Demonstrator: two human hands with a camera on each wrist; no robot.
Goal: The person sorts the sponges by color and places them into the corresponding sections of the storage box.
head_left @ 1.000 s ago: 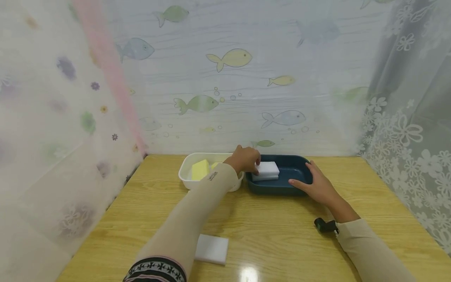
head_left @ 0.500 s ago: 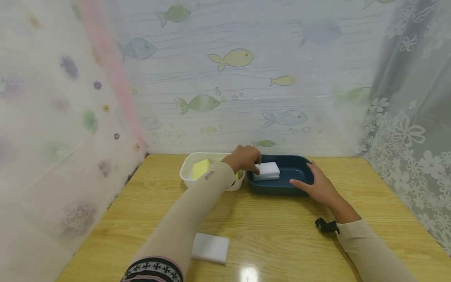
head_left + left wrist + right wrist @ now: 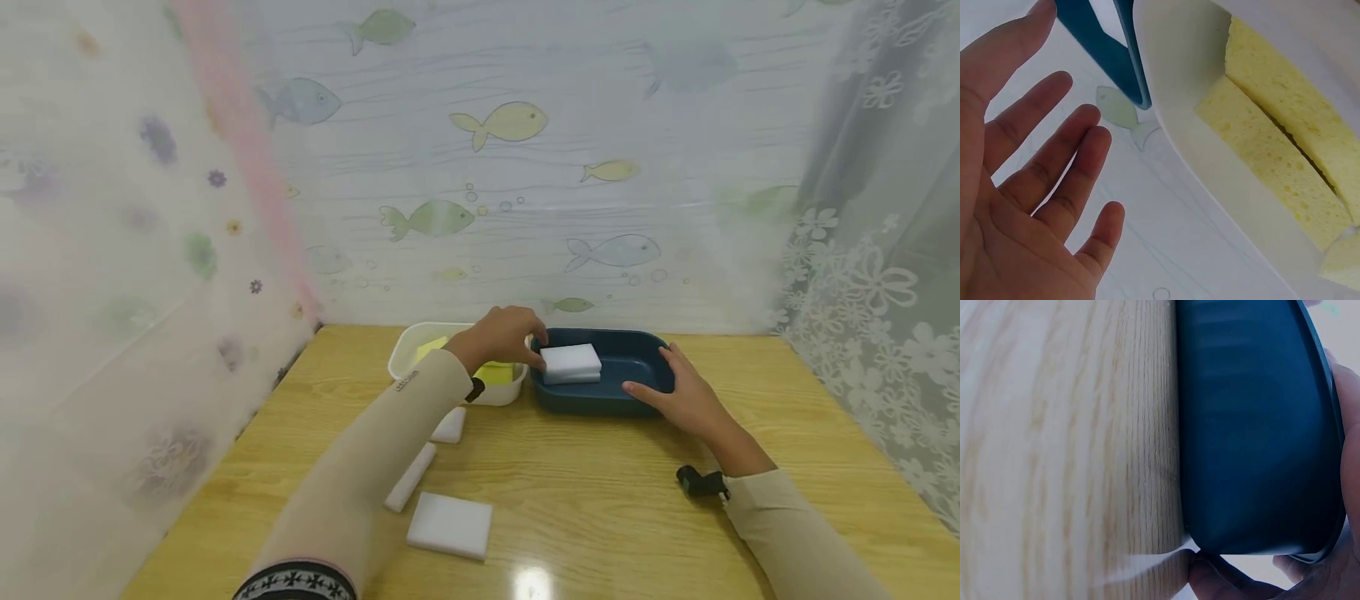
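My left hand hovers over the neighbouring rims of the white basin and the dark blue basin. In the left wrist view its fingers are spread, with nothing between them. Its fingertips are close to the left end of two stacked white sponges inside the dark blue basin. At that basin's right end, my right hand holds it with the thumb at the front rim and the fingers along the far side. Yellow sponges lie in the white basin, partly hidden by the left arm in the head view.
On the wooden table, a white sponge lies flat near the front. Two more white pieces, a narrow one and a smaller one, lie beside the left forearm. A fish-patterned curtain hangs behind the basins.
My left hand has drawn back leftwards from the stacked white sponges, and its fingers have spread. The moving forearm has uncovered two white pieces on the table. My right hand keeps its place.
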